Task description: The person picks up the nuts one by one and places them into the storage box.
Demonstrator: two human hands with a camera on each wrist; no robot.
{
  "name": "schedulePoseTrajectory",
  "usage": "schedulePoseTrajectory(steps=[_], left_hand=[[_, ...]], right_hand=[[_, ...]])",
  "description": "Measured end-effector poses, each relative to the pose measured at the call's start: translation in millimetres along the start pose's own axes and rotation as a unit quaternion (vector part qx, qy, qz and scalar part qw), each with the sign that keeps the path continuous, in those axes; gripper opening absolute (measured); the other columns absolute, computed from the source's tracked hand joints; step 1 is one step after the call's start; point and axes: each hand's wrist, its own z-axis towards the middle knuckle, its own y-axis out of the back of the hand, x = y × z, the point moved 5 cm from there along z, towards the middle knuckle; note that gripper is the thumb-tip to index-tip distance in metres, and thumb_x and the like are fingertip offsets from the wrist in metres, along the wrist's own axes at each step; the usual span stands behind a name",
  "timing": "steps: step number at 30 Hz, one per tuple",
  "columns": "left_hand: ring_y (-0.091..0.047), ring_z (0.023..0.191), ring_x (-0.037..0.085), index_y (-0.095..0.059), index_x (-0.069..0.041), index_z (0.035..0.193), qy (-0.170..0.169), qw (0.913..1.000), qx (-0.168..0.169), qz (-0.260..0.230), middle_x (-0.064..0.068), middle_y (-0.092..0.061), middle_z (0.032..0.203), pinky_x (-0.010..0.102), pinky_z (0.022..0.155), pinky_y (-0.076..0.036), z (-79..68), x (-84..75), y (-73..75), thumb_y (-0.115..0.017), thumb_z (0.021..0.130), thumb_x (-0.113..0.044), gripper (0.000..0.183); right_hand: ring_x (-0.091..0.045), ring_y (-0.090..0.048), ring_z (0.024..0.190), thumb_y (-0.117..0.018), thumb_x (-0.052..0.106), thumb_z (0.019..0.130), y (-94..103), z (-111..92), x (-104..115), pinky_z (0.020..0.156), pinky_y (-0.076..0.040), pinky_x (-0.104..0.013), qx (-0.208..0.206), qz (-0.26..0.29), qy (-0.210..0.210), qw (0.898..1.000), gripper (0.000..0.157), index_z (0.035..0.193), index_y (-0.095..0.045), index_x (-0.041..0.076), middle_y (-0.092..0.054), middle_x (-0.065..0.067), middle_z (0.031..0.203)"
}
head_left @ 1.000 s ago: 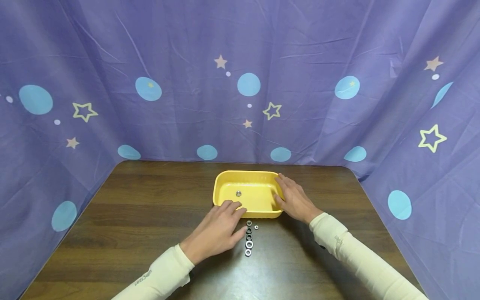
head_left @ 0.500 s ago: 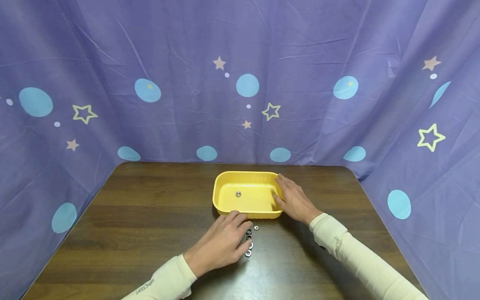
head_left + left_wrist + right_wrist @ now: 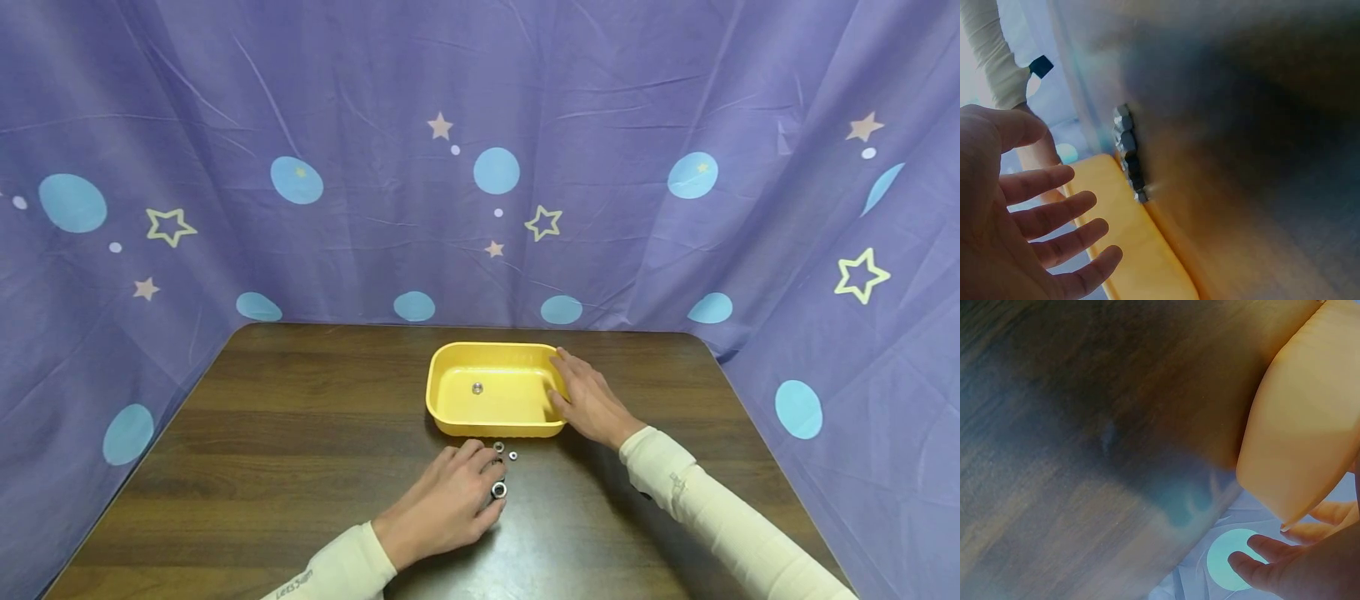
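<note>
My left hand hovers beside a short row of metal hex nuts on the table, holding nothing, its fingers relaxed and apart in the left wrist view. In the head view its fingers hide part of the row; a silver nut shows by the thumb and another nut at the far end. One small nut lies just right of the row. My right hand holds the right wall of a yellow tray, thumb over the inside. A single nut lies in the tray.
The brown wooden table carries the tray near its middle, toward the back. A purple curtain with stars and blue dots hangs behind the table and along both sides.
My left hand has drawn back from the tray's near rim toward the near end of the nut row, covering more of it. The right hand and tray stay in place.
</note>
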Motion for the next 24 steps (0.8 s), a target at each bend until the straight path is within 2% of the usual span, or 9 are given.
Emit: schedulePoseTrajectory(steps=[5, 12, 18, 24], left_hand=[[-0.062, 0.119, 0.022, -0.078, -0.015, 0.126, -0.001, 0.9999, 0.012, 0.0, 0.003, -0.072, 0.13, 0.046, 0.09, -0.058, -4.6, -3.7, -6.5, -0.074, 0.103, -0.039, 0.034], [-0.064, 0.12, 0.023, -0.079, -0.016, 0.124, -0.002, 0.9998, 0.016, 0.014, 0.003, -0.073, 0.128, 0.057, 0.099, -0.06, -11.7, -8.6, -11.3, -0.075, 0.102, -0.039, 0.032], [-0.062, 0.102, 0.017, -0.079, -0.019, 0.113, -0.031, 0.9988, 0.004, 0.036, -0.002, -0.071, 0.108, 0.041, 0.088, -0.057, -15.7, -13.8, -11.8, -0.078, 0.1, -0.038, 0.023], [-0.061, 0.097, 0.014, -0.078, -0.022, 0.109, -0.051, 0.9968, -0.003, 0.062, -0.006, -0.07, 0.102, 0.036, 0.084, -0.053, -19.3, -17.5, -13.2, -0.08, 0.099, -0.038, 0.02]], right_hand=[[-0.053, -0.043, 0.154, -0.067, 0.018, 0.107, 0.0, -0.3, -0.1, 0.124, -0.035, -0.069, 0.003, 0.0, -0.001, 1.0, 0.063, 0.16, -0.046, -0.009, -0.038, -0.033, 0.17], [-0.054, -0.043, 0.153, -0.067, 0.018, 0.107, -0.3, 0.1, 0.0, 0.124, -0.035, -0.069, 0.005, 0.001, -0.002, 1.0, 0.063, 0.16, -0.046, -0.009, -0.037, -0.033, 0.171], [-0.053, -0.042, 0.154, -0.067, 0.018, 0.107, -0.2, -0.5, 0.0, 0.125, -0.034, -0.068, 0.003, 0.003, -0.003, 1.0, 0.063, 0.16, -0.046, -0.009, -0.037, -0.032, 0.171], [-0.053, -0.043, 0.153, -0.068, 0.018, 0.106, -0.3, -0.9, 0.3, 0.124, -0.036, -0.069, -0.001, 0.003, 0.0, 1.0, 0.063, 0.159, -0.047, -0.01, -0.039, -0.033, 0.17]])
